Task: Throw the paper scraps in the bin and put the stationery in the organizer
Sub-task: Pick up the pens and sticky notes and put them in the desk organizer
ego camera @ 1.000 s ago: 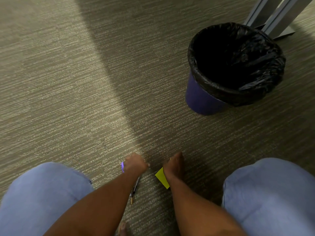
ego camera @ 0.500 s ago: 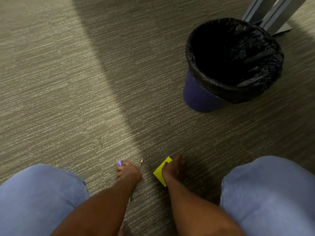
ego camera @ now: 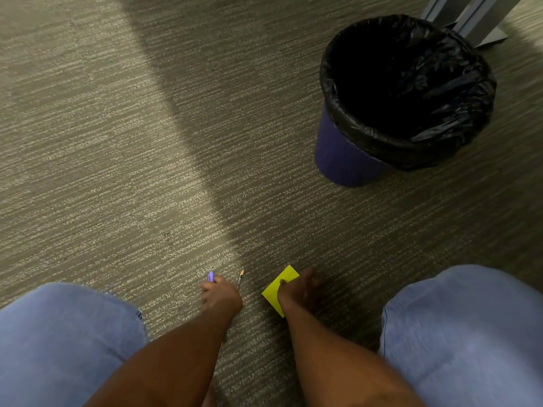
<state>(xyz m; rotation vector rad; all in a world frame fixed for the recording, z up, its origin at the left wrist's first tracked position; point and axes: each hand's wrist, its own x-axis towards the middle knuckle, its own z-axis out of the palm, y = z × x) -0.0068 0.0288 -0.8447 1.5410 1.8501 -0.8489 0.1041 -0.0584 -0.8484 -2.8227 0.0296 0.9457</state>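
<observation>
Two hands work low on the carpet between the person's knees. The left hand [ego camera: 221,298] is closed around a purple pen [ego camera: 210,276] and a thin pencil [ego camera: 240,279]. The right hand [ego camera: 298,292] pinches a yellow sticky pad [ego camera: 277,289], which a second ago lay mostly hidden under it and now shows tilted up off the floor. Both pieces of stationery look gathered; the bin [ego camera: 346,154] stands well apart, and no organizer is in sight.

Two hands are reaching down to the floor [ego camera: 123,160] between the person's knees, the left hand [ego camera: 221,298] closing around two pens [ego camera: 210,276] and the right hand [ego camera: 299,292] lying on a sticky-note pad [ego camera: 277,289] just beside it, while the bin [ego camera: 402,95] is standing far right, well apart, before a desk leg [ego camera: 476,16].
</observation>
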